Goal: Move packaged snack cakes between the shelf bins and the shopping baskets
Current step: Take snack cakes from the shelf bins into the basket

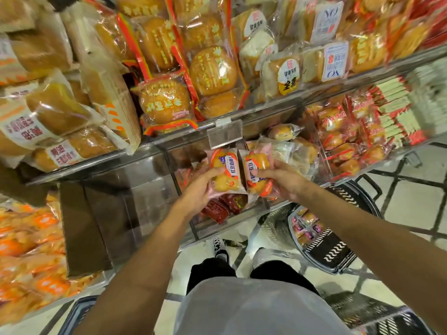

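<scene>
My left hand (197,189) grips a pink-wrapped snack cake pack (225,174), thumb across its front. My right hand (284,180) grips a second pink snack cake pack (257,174) right beside the first. Both packs are held side by side in front of the clear lower shelf bin (183,165), above red packs (223,206) lying in that bin. A black shopping basket (324,247) on the floor to the right holds several similar pink packs (306,226).
Upper shelf bins are stacked with round cakes (212,68) and bread loaves (60,110). Orange packs (26,250) fill a bin at the lower left. A second dark basket (377,317) sits at the bottom right, another basket edge (77,313) at the bottom left. My shoes stand on tiled floor.
</scene>
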